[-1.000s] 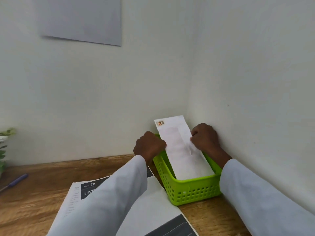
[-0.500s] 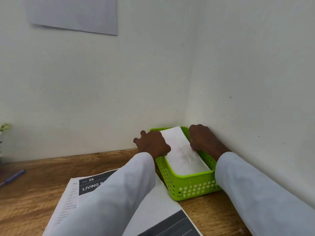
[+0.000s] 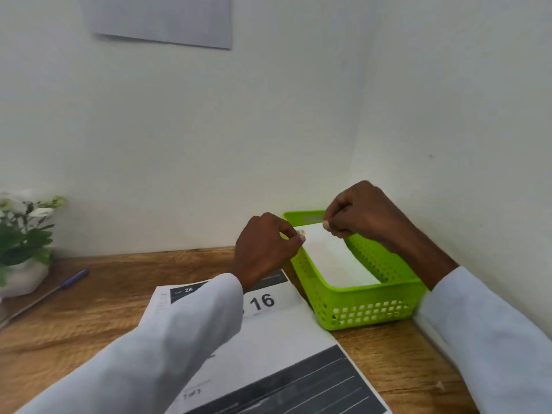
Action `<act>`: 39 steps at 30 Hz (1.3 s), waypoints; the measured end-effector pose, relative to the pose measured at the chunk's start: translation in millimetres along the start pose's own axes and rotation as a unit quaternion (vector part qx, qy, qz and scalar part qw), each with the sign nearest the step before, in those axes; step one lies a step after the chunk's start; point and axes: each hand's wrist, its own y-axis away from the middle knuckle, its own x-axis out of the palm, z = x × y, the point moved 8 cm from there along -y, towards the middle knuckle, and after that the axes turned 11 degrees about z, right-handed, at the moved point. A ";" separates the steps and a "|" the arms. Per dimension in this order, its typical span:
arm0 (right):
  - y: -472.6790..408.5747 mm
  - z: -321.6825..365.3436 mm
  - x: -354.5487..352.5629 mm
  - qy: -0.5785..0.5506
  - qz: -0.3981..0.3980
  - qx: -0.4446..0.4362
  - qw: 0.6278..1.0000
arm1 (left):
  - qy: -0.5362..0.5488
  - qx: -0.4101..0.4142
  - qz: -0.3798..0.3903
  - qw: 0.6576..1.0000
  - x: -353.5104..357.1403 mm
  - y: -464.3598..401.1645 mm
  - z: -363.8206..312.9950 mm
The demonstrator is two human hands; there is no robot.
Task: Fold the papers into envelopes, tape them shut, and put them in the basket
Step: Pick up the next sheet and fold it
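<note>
The folded white envelope (image 3: 331,258) lies flat inside the green basket (image 3: 367,309), which sits in the corner at about two o'clock on the wooden surface (image 3: 89,309). Its long axis runs from the near right wall of the basket away toward eleven o'clock, so its far short edge is the end under the hands.

The left hand (image 3: 265,249) hovers at the basket's left rim, fingers curled, thumb and forefinger closed together at the envelope's far left corner; whether they actually pinch the paper I cannot tell. The right hand (image 3: 361,216) sits above the far end, at about one o'clock from the left, fingers curled with the tips drawn together just over the far edge; it may hold that edge or nothing, and the view does not settle it.

Both hands are equally close to that far end, one at each corner. The envelope looks delivered, so I'd judge the coming move is a withdrawal toward six o'clock, back to the printed sheet (image 3: 283,348) lying under the left sleeve (image 3: 179,339), just beside the basket, the left hand being nearer.
</note>
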 end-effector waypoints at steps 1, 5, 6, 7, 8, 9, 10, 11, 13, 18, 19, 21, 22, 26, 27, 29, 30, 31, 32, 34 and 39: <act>5.7 14.4 9.5 -0.053 0.019 -0.027 0.998 | -0.010 0.007 0.000 1.000 -7.4 9.0 1.1; 24.1 58.9 69.0 -0.085 0.090 -0.092 0.988 | -0.046 0.004 0.001 0.999 -34.3 48.7 21.2; 27.5 64.5 85.1 -0.068 0.105 -0.099 0.987 | -0.050 -0.006 0.006 0.999 -39.2 56.6 30.0; 30.3 67.6 100.1 -0.051 0.118 -0.107 0.986 | -0.052 -0.019 0.012 0.998 -43.8 63.7 40.2; 32.5 69.3 113.4 -0.032 0.128 -0.115 0.985 | -0.054 -0.028 0.016 0.998 -48.5 70.6 50.0; 33.2 67.0 124.3 -0.014 0.134 -0.117 0.984 | -0.059 -0.035 0.019 0.997 -51.8 76.5 58.4; 34.9 66.8 136.1 0.005 0.143 -0.115 0.983 | -0.068 -0.045 0.023 0.996 -57.2 85.6 68.1; 35.4 63.2 145.4 0.020 0.152 -0.109 0.982 | -0.082 -0.057 0.031 0.995 -59.8 92.1 75.9; 39.2 58.5 165.2 0.038 0.176 -0.094 0.979 | -0.126 -0.085 0.044 0.987 -64.6 106.2 93.1; 54.1 54.2 203.9 0.122 0.200 -0.076 0.969 | -0.315 -0.117 0.076 0.939 -65.3 128.4 120.1; 57.8 53.6 212.3 0.132 0.208 -0.080 0.966 | -0.338 -0.116 0.075 0.931 -64.7 129.6 122.6; 66.8 54.6 227.2 0.148 0.220 -0.093 0.960 | -0.361 -0.103 0.068 0.925 -62.9 130.2 124.7; 70.5 55.2 232.4 0.158 0.217 -0.102 0.958 | -0.356 -0.097 0.069 0.927 -61.4 129.7 125.3; 71.8 55.0 236.4 0.168 0.183 -0.108 0.963 | -0.265 -0.128 0.102 0.950 -56.9 128.0 134.1; 71.4 54.6 236.3 0.170 0.179 -0.106 0.963 | -0.230 -0.148 0.116 0.955 -55.0 127.5 137.7; 69.9 53.5 238.8 0.175 0.178 -0.100 0.963 | -0.135 -0.186 0.134 0.964 -53.5 127.8 143.6; 69.5 53.3 239.1 0.174 0.177 -0.095 0.964 | -0.072 -0.203 0.137 0.967 -53.0 129.0 145.1; 68.6 52.5 239.1 0.170 0.173 -0.089 0.966 | 0.003 -0.217 0.135 0.967 -51.8 130.5 145.6; 67.7 51.4 238.7 0.165 0.170 -0.082 0.968 | 0.086 -0.229 0.129 0.961 -50.1 132.4 144.7; 66.1 49.1 238.3 0.158 0.165 -0.072 0.971 | 0.234 -0.242 0.106 0.935 -44.9 134.8 140.2; 68.0 49.8 236.5 0.146 0.161 -0.064 0.974 | 0.254 -0.245 0.010 0.936 -47.5 134.0 140.8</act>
